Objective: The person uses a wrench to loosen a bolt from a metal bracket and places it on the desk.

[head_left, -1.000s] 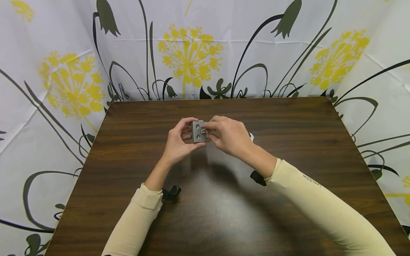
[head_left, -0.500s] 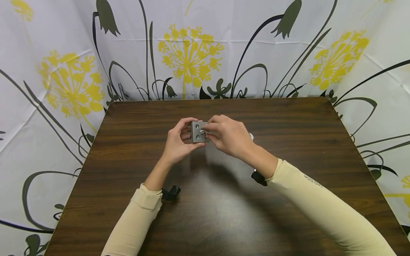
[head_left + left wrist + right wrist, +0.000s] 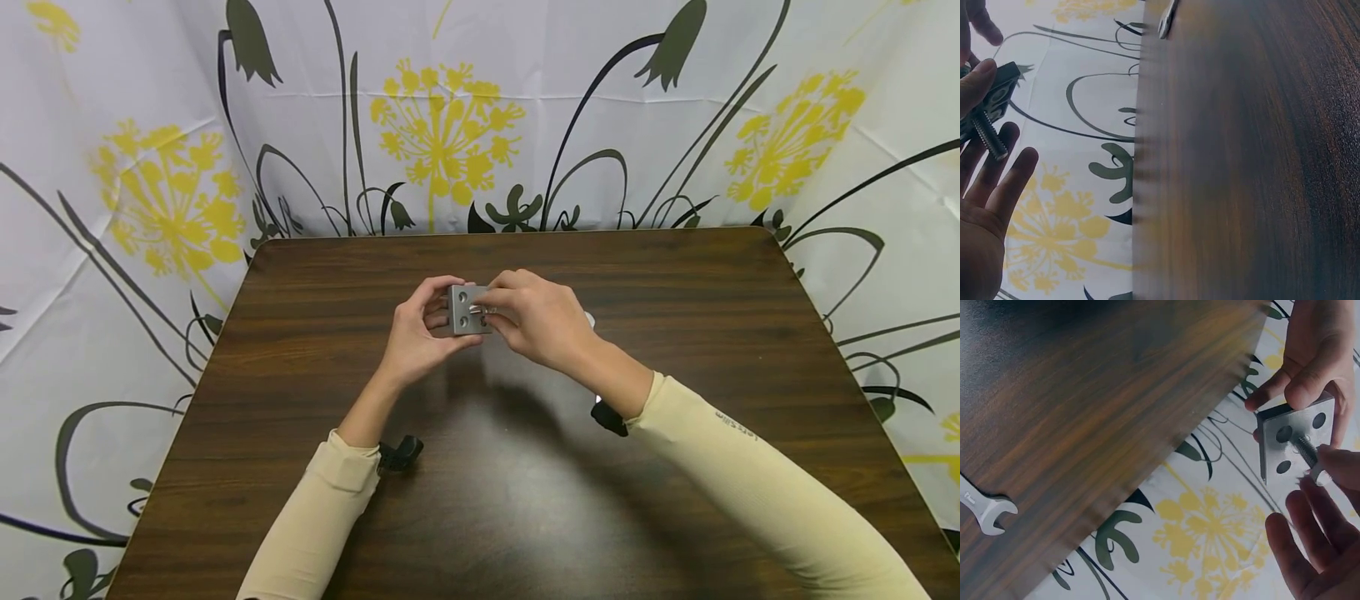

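A square grey metal plate (image 3: 457, 310) with several round holes is held up over the table by my left hand (image 3: 415, 340), gripped at its edges. With thumb and fingertips, my right hand (image 3: 546, 323) pinches a bolt (image 3: 477, 310) at the plate's face. In the right wrist view, the threaded bolt (image 3: 1305, 452) stands out from the plate (image 3: 1270, 453) at a slant, and the right hand's fingertips cover part of its outer end. A threaded bolt end (image 3: 990, 137) also shows beside the plate in the left wrist view.
An open-end wrench (image 3: 988, 511) lies on the dark wood table (image 3: 300, 333), mostly hidden behind the right hand in the head view. A white curtain (image 3: 480, 50) with flower prints hangs along the table's far edge.
My right fingers shift very slightly on the bolt, and its visible end sits at a slightly different angle. The left hand and the plate stay nearly where they were.
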